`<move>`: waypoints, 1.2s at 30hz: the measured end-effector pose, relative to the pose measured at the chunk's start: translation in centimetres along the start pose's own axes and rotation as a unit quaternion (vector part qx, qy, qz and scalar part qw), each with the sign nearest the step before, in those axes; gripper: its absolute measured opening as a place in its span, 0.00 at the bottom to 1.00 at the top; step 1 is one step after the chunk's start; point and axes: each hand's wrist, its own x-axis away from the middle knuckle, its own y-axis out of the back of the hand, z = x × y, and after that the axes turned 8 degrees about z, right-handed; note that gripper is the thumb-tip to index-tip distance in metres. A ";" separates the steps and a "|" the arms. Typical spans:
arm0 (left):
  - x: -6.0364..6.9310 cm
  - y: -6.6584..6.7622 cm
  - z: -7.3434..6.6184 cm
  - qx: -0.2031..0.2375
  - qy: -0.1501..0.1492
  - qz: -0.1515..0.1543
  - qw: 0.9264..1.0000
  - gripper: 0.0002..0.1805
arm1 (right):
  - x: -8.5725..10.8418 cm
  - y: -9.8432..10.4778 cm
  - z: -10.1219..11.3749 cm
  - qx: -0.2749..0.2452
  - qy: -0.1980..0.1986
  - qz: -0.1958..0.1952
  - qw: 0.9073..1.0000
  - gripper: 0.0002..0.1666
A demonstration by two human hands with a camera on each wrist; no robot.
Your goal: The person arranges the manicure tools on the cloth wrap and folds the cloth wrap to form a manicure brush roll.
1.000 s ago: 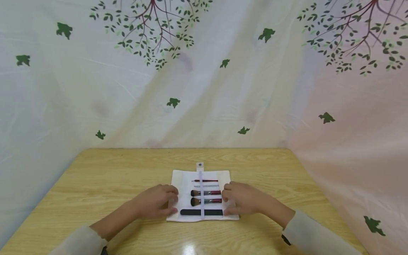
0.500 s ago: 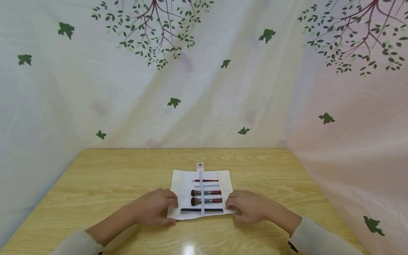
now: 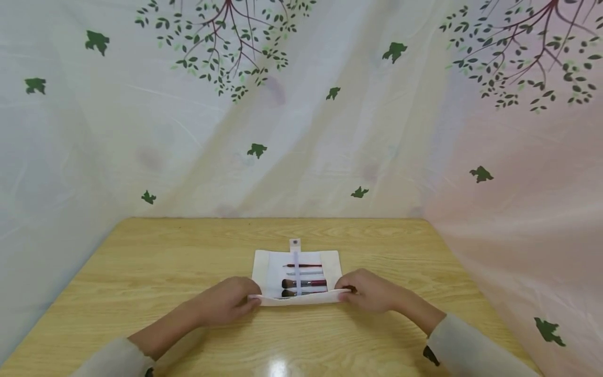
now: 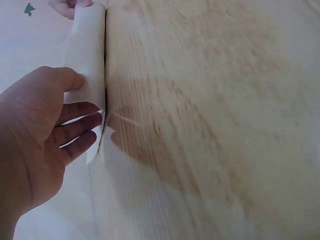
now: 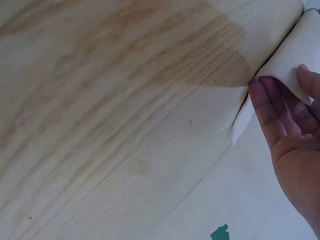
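A white brush roll (image 3: 332,264) lies on the table with its near edge folded up and over. My left hand (image 3: 231,299) grips the folded edge at the left corner, thumb on top in the left wrist view (image 4: 40,120). At the right corner my right hand (image 3: 372,292) pinches the same fold between thumb and fingers. Inside, under a pale strap (image 3: 296,272), lie a thin red brush (image 3: 308,265), a slim silvery tool (image 3: 306,273) and two makeup brushes with brown bristles (image 3: 288,283). The fold partly covers the nearer brush and hides the black bar.
The wooden table (image 3: 198,246) extends around the roll. A snap tab (image 3: 294,243) sticks out from the roll's far edge. Behind the table hangs a pale cloth (image 3: 202,131) printed with leaves and birds.
Both hands have taken hold of the roll's near corners and lifted that edge up and away from me. The fold now covers the black bar, which was visible before.
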 end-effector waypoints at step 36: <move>-1.9 1.1 2.9 0.197 0.131 -0.085 0.968 0.10 | -3.7 3.0 -2.9 -0.041 -0.060 -0.100 0.992 0.05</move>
